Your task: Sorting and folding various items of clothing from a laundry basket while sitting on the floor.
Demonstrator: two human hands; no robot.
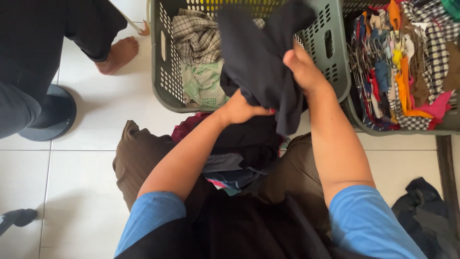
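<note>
A dark garment [261,62] is held up between both hands, just above the near rim of the grey basket [335,62]. The left hand [239,110] is closed on a lower fold, and the right hand [302,69] is clenched on the cloth higher up. The garment is judged to be light, soft and limp; it hangs and bunches freely, so it is best taken at an edge or a seam rather than in the middle. Beyond the hands, a checked cloth [194,36] and a pale green cloth [203,86] lie crumpled in the grey basket. To the right of the right hand, a second basket [357,117] is packed with coloured hangers [390,72]. Below the hands, a pile of folded clothes [237,163] rests on the lap.
</note>
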